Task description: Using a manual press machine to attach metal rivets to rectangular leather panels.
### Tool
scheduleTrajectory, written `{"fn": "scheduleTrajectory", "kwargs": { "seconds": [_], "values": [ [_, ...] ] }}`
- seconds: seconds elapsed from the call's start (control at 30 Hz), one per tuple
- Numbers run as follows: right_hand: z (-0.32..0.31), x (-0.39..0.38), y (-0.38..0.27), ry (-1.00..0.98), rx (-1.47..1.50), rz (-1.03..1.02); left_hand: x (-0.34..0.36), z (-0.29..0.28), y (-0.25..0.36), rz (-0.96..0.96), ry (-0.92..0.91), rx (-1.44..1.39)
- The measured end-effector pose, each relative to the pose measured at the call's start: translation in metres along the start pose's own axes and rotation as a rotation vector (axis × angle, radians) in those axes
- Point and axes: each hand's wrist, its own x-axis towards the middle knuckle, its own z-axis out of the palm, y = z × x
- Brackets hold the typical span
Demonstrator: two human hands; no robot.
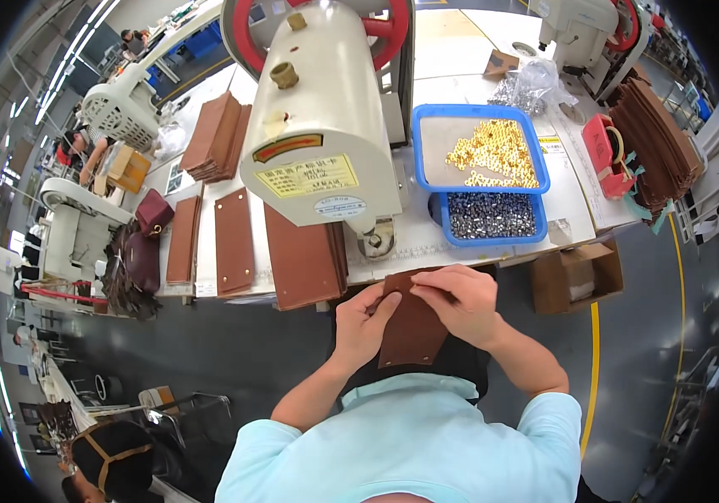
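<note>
Brown leather panel lies between the hands in the head view, just in front of the table edge. Near-end studs are already in; the far end, partly covered, seems the part left. Left hand clasps the left edge, thumb on top; right hand has fingertips pressed together at the far right corner, though whether around a stud I cannot tell. Unused gold fasteners remain.

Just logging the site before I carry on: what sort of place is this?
Probably a leather-goods workshop: a brown leather-like panel is in hand, similar stacked panels lie beside a bench machine, and a blue tray holds small gold-coloured fittings.
</note>
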Motion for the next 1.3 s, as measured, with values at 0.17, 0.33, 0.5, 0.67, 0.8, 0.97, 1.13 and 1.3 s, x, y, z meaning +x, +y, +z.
{"fn": "scheduleTrajectory", "kwargs": {
  "seconds": [0.17,0.33,0.5,0.67,0.8,0.97,1.13,1.3],
  "values": [
    [0.011,-0.011,0.001,0.031,-0.015,-0.060,-0.005,-0.002,0.004,0.027,-0.113,-0.078],
    [0.006,-0.010,0.000,-0.057,0.045,0.019,-0.008,-0.006,0.003,0.092,-0.192,0.082],
    [0.004,-0.007,-0.004,-0.057,-0.021,0.013,-0.010,-0.010,0.008,0.061,-0.235,0.154],
    [0.002,-0.015,-0.001,-0.159,-0.105,0.092,-0.007,-0.014,0.009,0.115,-0.263,0.421],
    [-0.011,-0.006,0.013,-0.402,0.086,0.245,-0.006,-0.019,0.008,0.051,-0.270,0.486],
    [-0.038,0.013,0.093,-0.193,-0.437,0.279,-0.015,-0.016,-0.004,0.082,-0.250,0.403],
    [-0.042,0.012,0.128,-0.305,-0.674,0.307,-0.020,-0.012,-0.013,0.093,-0.200,0.279],
    [-0.044,0.013,0.150,-0.349,-0.717,0.219,-0.022,-0.013,-0.011,0.009,-0.215,0.248]
  ]
}}
